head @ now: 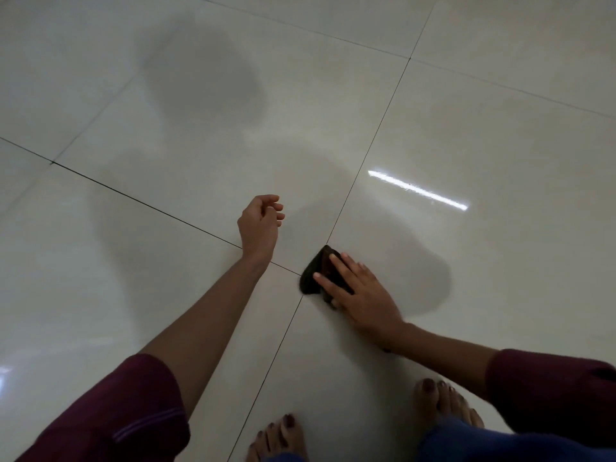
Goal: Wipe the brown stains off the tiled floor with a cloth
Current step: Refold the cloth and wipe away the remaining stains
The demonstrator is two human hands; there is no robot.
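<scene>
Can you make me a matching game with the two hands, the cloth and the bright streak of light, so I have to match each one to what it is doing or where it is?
Things:
1. left hand
2. right hand
3. cloth
4. light streak

States or places:
A. dark, lying where the tile lines cross
B. pressed flat on the cloth
C. shining on the tile to the right of the hands
D. empty, fingers loosely curled, raised above the floor

Pairs: 1-D, 2-B, 3-A, 4-C
</scene>
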